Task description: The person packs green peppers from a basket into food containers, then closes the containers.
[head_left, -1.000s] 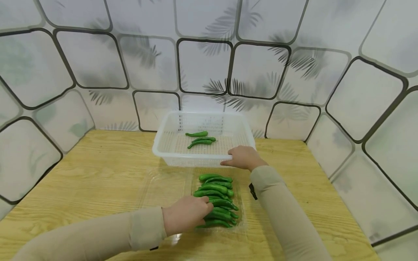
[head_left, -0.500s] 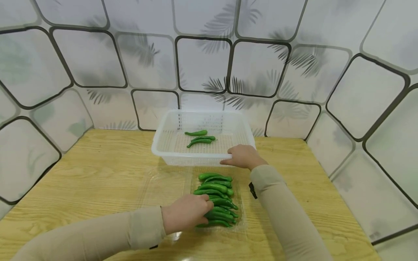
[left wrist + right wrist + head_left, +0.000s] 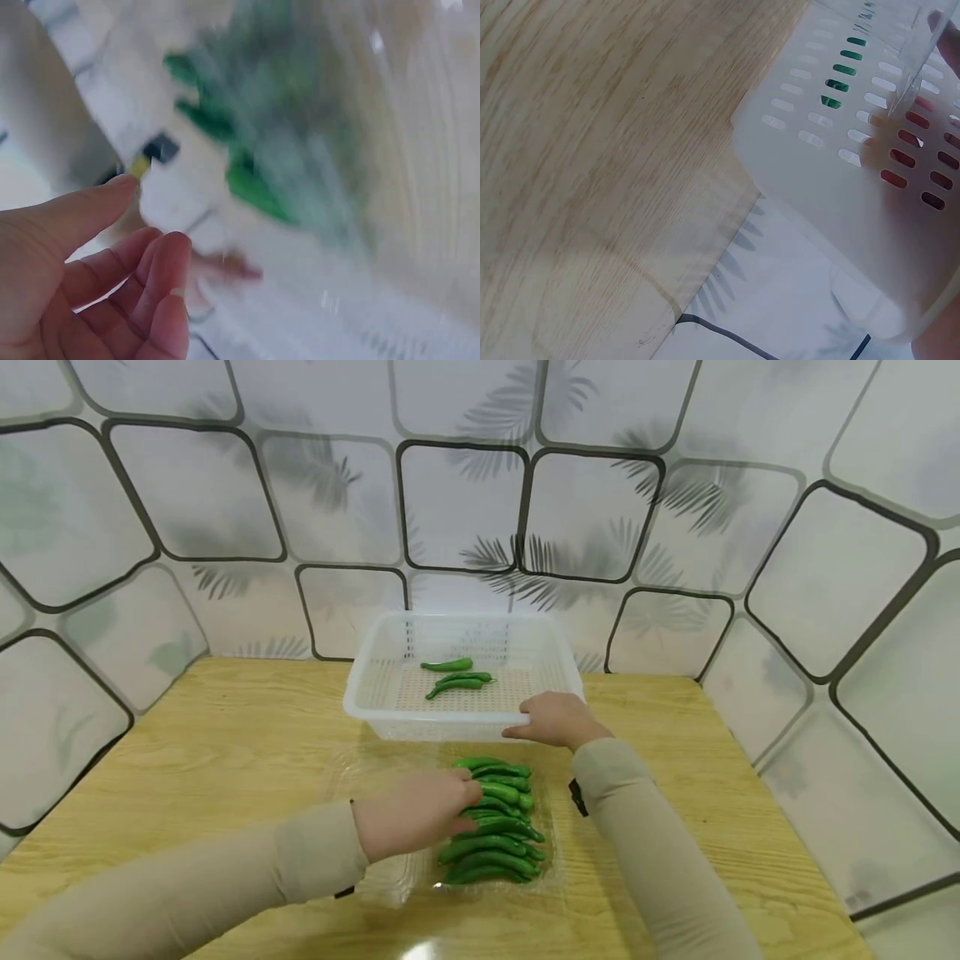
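Note:
Several green chili peppers [image 3: 491, 846] lie in a row in a clear plastic box [image 3: 557, 860] on the table. My left hand [image 3: 416, 814] is over their left ends, fingers loosely bent. In the left wrist view, nothing shows between the thumb [image 3: 82, 214] and the fingers; the peppers [image 3: 259, 184] look blurred behind clear plastic. Behind the box stands a white perforated basket [image 3: 427, 717] with 3 green chili peppers [image 3: 459, 683] on its bottom. My right hand [image 3: 555, 720] grips the basket's front rim near the right corner; its fingers show dimly through the wall in the right wrist view.
The box's clear lid [image 3: 352, 768] lies folded out to the left, partly under the left forearm. A wood-grain table [image 3: 247, 735] carries everything. Patterned wall covering [image 3: 465, 510] rises right behind the basket and along both sides.
My left hand has lifted off the nearer peppers and moved away from me and slightly left, uncovering their left ends. The right hand keeps its grip on the basket; its peppers lie as before.

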{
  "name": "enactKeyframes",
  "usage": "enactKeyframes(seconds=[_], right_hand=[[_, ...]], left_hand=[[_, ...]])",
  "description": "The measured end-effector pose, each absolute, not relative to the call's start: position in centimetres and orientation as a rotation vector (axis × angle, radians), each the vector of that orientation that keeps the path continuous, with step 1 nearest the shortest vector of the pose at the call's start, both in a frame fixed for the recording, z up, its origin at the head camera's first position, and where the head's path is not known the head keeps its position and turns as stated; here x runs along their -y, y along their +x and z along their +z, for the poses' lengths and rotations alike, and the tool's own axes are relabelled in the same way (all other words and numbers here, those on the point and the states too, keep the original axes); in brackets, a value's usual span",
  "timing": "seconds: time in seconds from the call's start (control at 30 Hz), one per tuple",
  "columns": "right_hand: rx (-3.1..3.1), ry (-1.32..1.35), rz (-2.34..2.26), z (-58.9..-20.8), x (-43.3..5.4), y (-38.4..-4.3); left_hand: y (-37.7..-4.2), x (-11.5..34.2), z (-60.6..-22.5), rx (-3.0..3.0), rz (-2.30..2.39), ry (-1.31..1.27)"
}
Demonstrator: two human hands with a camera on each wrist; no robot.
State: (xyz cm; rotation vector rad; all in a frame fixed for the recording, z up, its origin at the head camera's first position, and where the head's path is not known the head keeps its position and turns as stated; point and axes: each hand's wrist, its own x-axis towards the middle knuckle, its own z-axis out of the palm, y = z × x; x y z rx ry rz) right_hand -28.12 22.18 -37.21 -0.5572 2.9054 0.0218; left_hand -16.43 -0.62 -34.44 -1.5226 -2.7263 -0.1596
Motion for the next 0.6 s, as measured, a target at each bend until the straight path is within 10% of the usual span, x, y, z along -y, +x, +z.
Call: enactKeyframes(seconds=[0.6], right_hand=[[-2.935, -0.572, 0.030, -37.6, -22.1, -28.1]], left_hand=[[-28.1, 0.8, -28.4, 2.783, -0.063, -0.912]])
